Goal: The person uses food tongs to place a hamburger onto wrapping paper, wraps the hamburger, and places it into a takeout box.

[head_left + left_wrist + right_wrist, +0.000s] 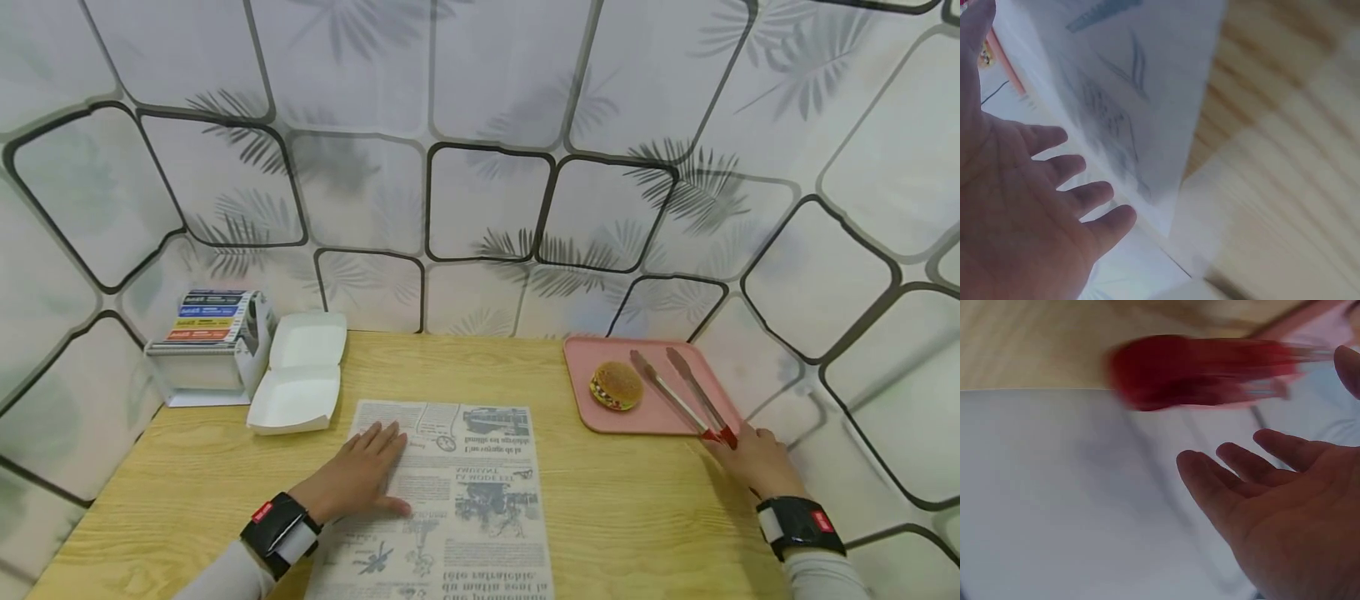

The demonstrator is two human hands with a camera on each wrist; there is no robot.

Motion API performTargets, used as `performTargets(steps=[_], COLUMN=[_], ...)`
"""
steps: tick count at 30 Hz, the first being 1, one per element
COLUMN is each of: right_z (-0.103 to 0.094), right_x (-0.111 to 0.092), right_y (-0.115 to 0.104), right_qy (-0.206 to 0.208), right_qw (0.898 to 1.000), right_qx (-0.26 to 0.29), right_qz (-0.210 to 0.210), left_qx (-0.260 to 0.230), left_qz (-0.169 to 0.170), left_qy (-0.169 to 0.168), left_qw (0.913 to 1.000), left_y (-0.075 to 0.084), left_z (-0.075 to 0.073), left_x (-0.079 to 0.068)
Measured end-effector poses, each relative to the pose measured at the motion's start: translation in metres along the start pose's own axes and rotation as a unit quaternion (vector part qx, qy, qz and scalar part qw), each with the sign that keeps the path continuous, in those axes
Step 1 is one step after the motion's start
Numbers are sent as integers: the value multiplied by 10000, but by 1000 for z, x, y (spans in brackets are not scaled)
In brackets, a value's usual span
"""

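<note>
Since the red ends of the tongs (675,398) reach past the near edge of the pink tray (596,350), my right hand (759,463) sits right at them, well placed to take hold. Its fingers look parted and unclosed from the wrist – nothing is gripped, and whether they touch the handles I cannot tell. To do this cleanly, I judge, I should set thumb and fingers on opposite handles, draw both arms together and lift straight up, so the tray does not drag and the burger (618,385) does not roll. My left hand (362,475) lies over the printed paper (487,467) on the table (615,500), fingers straight, slightly spread, gripping nothing; light pressure there should be enough to keep the sheet flat.

As for containers, the tray carries the burger, with the tongs just to its right. Farther left, the white clamshell box (309,340) stands open – bare insides showing – beside a white dispenser (201,379) with colour-banded strips too small to read.
</note>
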State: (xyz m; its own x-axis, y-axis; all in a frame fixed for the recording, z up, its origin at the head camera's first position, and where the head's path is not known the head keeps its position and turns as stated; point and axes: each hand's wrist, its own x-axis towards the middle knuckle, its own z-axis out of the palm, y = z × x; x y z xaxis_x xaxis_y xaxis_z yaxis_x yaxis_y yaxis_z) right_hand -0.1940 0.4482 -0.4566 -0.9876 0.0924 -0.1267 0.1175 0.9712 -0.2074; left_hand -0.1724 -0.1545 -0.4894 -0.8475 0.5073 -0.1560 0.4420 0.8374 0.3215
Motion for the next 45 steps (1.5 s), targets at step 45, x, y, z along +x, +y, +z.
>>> performTargets(steps=[45], right_z=[-7], right_x=[-37], right_y=[-35], right_qy=[232], right_qw=[9951], right_qx=[859], right_qz=[-422], left_qx=[-115], left_qz=[-80], left_qy=[-218], left_qw=[9997], left_y=[-5], left_z=[-1], left_x=[-10])
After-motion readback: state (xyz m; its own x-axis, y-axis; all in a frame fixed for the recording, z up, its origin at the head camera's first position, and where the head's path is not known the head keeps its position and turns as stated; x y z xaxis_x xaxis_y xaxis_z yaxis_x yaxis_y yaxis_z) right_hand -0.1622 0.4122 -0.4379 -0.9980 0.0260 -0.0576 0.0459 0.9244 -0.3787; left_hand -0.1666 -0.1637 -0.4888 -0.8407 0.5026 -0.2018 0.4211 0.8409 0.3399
